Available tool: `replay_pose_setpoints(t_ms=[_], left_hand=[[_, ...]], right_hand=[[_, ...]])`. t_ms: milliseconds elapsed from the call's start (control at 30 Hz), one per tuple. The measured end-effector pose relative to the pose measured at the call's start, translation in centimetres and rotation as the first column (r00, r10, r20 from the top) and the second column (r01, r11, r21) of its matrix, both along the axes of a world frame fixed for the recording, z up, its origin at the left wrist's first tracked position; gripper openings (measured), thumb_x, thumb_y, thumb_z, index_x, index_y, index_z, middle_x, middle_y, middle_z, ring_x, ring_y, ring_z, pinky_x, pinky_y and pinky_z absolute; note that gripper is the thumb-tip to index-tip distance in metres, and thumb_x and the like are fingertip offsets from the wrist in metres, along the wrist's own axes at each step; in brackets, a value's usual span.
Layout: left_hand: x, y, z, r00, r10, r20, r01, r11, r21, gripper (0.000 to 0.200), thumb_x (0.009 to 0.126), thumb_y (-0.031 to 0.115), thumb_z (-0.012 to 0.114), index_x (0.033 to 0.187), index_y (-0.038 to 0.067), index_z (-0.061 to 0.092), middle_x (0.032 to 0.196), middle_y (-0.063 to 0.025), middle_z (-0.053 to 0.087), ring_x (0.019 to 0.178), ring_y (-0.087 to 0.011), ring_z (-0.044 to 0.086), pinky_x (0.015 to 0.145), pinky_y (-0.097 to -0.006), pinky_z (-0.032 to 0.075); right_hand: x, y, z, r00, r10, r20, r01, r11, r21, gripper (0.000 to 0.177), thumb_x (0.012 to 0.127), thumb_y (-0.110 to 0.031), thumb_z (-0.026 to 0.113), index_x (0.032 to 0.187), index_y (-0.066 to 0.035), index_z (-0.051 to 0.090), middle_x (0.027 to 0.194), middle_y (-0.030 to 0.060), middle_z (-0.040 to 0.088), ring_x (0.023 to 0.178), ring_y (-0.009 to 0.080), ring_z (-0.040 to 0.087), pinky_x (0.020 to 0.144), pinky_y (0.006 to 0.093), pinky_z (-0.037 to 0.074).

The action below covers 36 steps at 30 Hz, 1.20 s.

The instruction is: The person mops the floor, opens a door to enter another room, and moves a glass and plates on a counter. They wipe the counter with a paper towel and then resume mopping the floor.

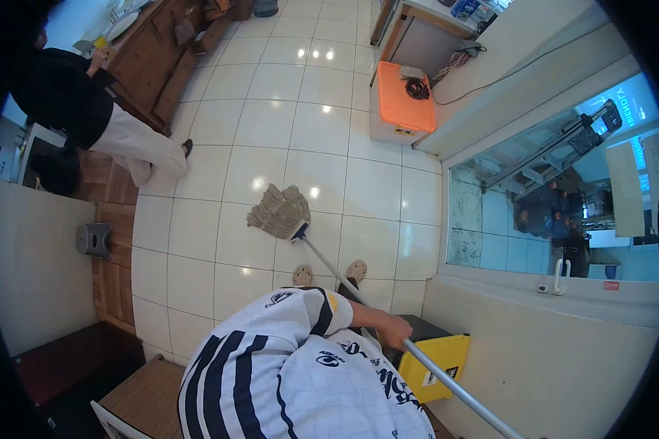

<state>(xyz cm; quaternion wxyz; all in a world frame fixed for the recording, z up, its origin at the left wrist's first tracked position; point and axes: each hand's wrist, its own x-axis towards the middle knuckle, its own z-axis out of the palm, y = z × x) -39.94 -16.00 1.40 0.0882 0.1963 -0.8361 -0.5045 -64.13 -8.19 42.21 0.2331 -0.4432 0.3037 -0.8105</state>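
Note:
My left hand [395, 331] is wrapped round the silver handle of a string mop [447, 377]. The left arm reaches across the front of my white and black jersey. From the hand, the handle slopes forward and left to a blue clamp and a greyish-beige mop head [280, 211], which lies spread on the white tiled floor [260, 164]. The handle's other end runs out at the lower right edge. My right hand is not seen. My feet, in beige clogs [356, 270], stand just behind the mop head.
An orange-lidded storage box [404, 99] stands by the right wall, near a glass door [549, 205]. A yellow and black bin [436, 366] is beside me. At the left, another person [66, 95] stands at a wooden counter [150, 55]. A grey stool [94, 240] is nearby.

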Motion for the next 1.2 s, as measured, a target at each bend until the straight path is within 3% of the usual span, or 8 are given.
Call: replay_pose_setpoints(t_ms=[100, 300, 367, 433, 500, 600, 700, 1200], left_hand=[[1.1, -1.6, -2.2, 0.999, -0.002, -0.033, 0.002, 1.0, -0.015, 0.039, 0.075, 0.038, 0.058, 0.068, 0.0, 0.063, 0.068, -0.0209, 0.061, 0.068, -0.0381, 0.06, 0.061, -0.0458, 0.048], [14.8, -6.1, -8.4, 0.904, 0.287, 0.316, -0.271, 0.958, -0.096, 0.036, 0.071, 0.038, 0.061, 0.075, 0.003, 0.067, 0.082, -0.0185, 0.064, 0.078, -0.0354, 0.062, 0.07, -0.0439, 0.049], [22.7, -6.2, -9.9, 0.711, 0.586, 0.389, -0.563, 0.805, -0.185, 0.029, 0.07, 0.033, 0.064, 0.076, 0.005, 0.066, 0.082, -0.0163, 0.064, 0.083, -0.0336, 0.061, 0.072, -0.0446, 0.048], [30.2, -5.1, -10.1, 0.447, 0.728, 0.52, -0.731, 0.632, -0.256, 0.025, 0.071, 0.03, 0.065, 0.084, 0.009, 0.064, 0.092, -0.0123, 0.062, 0.096, -0.0296, 0.058, 0.077, -0.047, 0.046], [35.1, -1.7, -7.9, 0.25, 0.91, 0.33, -0.861, 0.366, -0.354, 0.027, 0.073, 0.032, 0.066, 0.086, 0.008, 0.06, 0.095, -0.0129, 0.059, 0.099, -0.0333, 0.054, 0.075, -0.0482, 0.044], [38.8, 1.7, -7.8, 0.008, 0.974, 0.225, -0.855, 0.124, -0.504, 0.029, 0.074, 0.033, 0.066, 0.088, 0.009, 0.058, 0.099, -0.012, 0.055, 0.103, -0.0331, 0.05, 0.075, -0.047, 0.045], [39.2, 2.5, -6.8, -0.049, 0.974, 0.223, -0.839, 0.081, -0.538, 0.029, 0.072, 0.032, 0.067, 0.086, 0.009, 0.058, 0.096, -0.0131, 0.056, 0.095, -0.0325, 0.053, 0.075, -0.0466, 0.045], [22.6, 3.4, -0.8, 0.439, 0.896, 0.061, -0.871, 0.441, -0.216, 0.021, 0.069, 0.026, 0.062, 0.068, 0.006, 0.059, 0.065, -0.0165, 0.059, 0.069, -0.037, 0.059, 0.062, -0.0472, 0.046]], right_hand=[[-1.6, -1.5, -2.6, 0.991, 0.115, 0.062, -0.12, 0.99, 0.076, 0.029, 0.089, -0.023, 0.047, 0.063, -0.012, 0.04, 0.049, -0.0022, 0.035, 0.041, 0.0082, 0.03, 0.037, 0.0228, 0.028], [2.1, -8.3, -12.7, 0.846, 0.492, 0.204, -0.531, 0.809, 0.251, 0.03, 0.089, -0.019, 0.047, 0.063, -0.013, 0.035, 0.054, -0.001, 0.033, 0.049, 0.0091, 0.031, 0.051, 0.0234, 0.03], [10.5, -10.3, -16.2, 0.909, 0.367, 0.197, -0.415, 0.84, 0.349, 0.025, 0.086, -0.019, 0.051, 0.07, -0.011, 0.034, 0.057, 0.0009, 0.038, 0.053, 0.0106, 0.035, 0.057, 0.0286, 0.037], [17.6, -10.8, -18.8, 0.828, 0.524, 0.199, -0.555, 0.717, 0.423, 0.025, 0.086, -0.017, 0.052, 0.07, -0.011, 0.035, 0.058, 0.0019, 0.041, 0.056, 0.0118, 0.04, 0.066, 0.0313, 0.041], [24.5, -10.0, -21.2, 0.801, 0.573, 0.171, -0.576, 0.662, 0.48, 0.024, 0.088, -0.017, 0.051, 0.069, -0.01, 0.037, 0.059, 0.0007, 0.039, 0.058, 0.0134, 0.041, 0.071, 0.0349, 0.04], [31.4, -8.2, -21.5, 0.657, 0.752, 0.046, -0.697, 0.584, 0.416, 0.017, 0.085, -0.009, 0.049, 0.072, -0.007, 0.038, 0.058, 0.0049, 0.042, 0.06, 0.0174, 0.048, 0.076, 0.0404, 0.044], [32.6, -8.3, -20.1, 0.611, 0.791, 0.026, -0.741, 0.56, 0.369, 0.015, 0.084, -0.006, 0.047, 0.071, -0.007, 0.039, 0.057, 0.0057, 0.042, 0.058, 0.0178, 0.046, 0.075, 0.0417, 0.044], [20.2, -10.6, -8.3, 0.754, 0.652, 0.072, -0.649, 0.726, 0.226, 0.028, 0.093, -0.02, 0.04, 0.067, -0.013, 0.033, 0.048, -0.0029, 0.028, 0.04, 0.0057, 0.028, 0.05, 0.0232, 0.032]])
